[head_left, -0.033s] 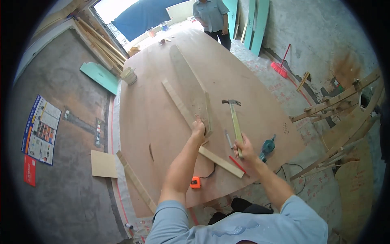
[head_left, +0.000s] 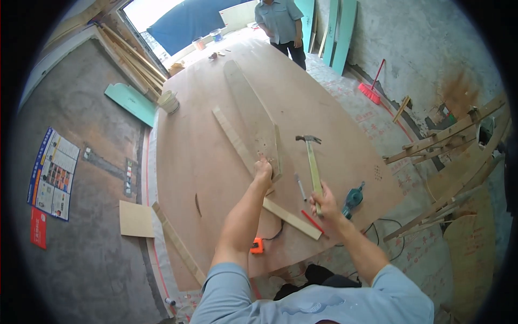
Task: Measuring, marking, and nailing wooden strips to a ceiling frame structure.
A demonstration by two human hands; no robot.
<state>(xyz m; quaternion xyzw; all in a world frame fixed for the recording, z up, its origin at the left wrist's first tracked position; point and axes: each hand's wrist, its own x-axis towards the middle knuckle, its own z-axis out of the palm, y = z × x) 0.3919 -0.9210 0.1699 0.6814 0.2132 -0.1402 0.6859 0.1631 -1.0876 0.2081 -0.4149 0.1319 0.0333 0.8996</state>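
My right hand (head_left: 325, 203) is closed around the lower handle of a claw hammer (head_left: 313, 167). Its metal head points away from me, above the sheet. My left hand (head_left: 263, 170) rests at the near end of a long, tapered wooden board (head_left: 249, 102), fingers pinched together; what they hold, if anything, is too small to make out. Small specks lie on the board just beyond my fingertips. A wooden strip (head_left: 232, 132) runs along the board's left side, and another length of strip (head_left: 292, 218) lies nearer me; whether they join is hidden.
Around my hands lie a marker (head_left: 300, 187), a red pencil (head_left: 312, 221), an orange tape measure (head_left: 257, 246) and a teal power tool (head_left: 353, 201). The large plywood sheet (head_left: 189, 162) carries a bucket (head_left: 169, 101) at left. A person (head_left: 280, 24) stands at the far end; wooden frames (head_left: 448, 129) stand right.
The view has shifted very slightly. Both hands, the hammer and the board keep their places relative to each other.
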